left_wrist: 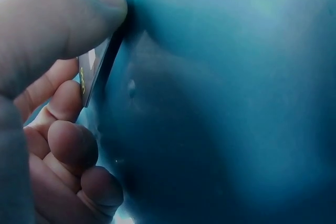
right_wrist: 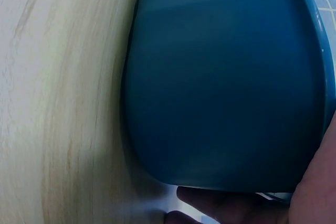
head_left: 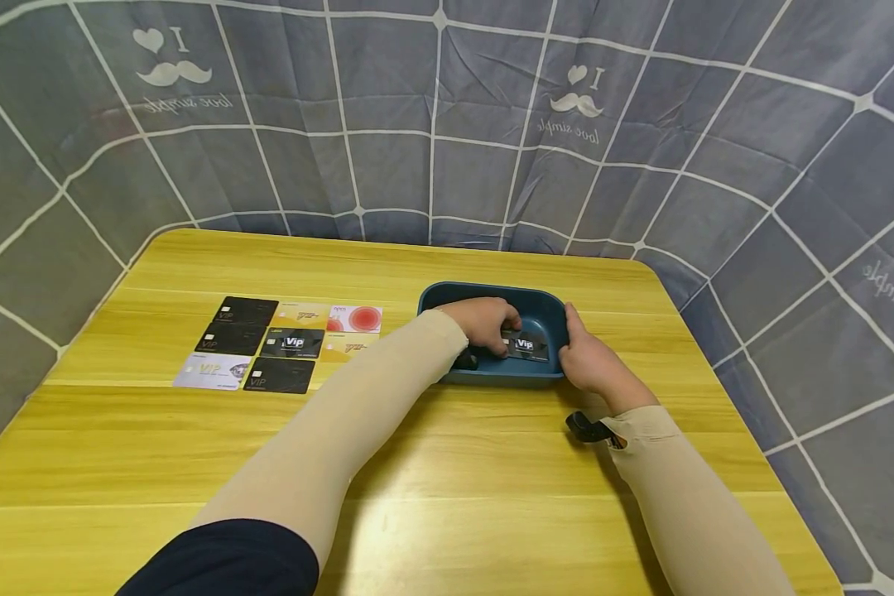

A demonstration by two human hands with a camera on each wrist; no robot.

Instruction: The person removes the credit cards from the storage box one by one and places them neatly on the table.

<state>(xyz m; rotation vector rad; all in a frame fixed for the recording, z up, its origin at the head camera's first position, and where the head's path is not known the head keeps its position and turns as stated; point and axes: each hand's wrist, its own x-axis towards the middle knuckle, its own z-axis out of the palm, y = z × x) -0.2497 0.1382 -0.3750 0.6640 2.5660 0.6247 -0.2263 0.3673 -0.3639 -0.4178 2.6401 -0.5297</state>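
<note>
Inside a dark blue rectangular bin, my left hand pinches a black "Vip" card. Up close in the left wrist view, the thumb lies over one face of the card, with fingertips behind it. The card stands tilted close to the bin's smooth inner surface. My right hand grips the bin's right end. In the right wrist view, its fingers lie along the bin's end wall, and the rest of the hand is cut off.
Left of the bin, several cards lie in rows on the yellow wooden table: black cards, a black "Vip" card, yellow cards, a red-circled card and a silver card. A grey patterned curtain encloses the table.
</note>
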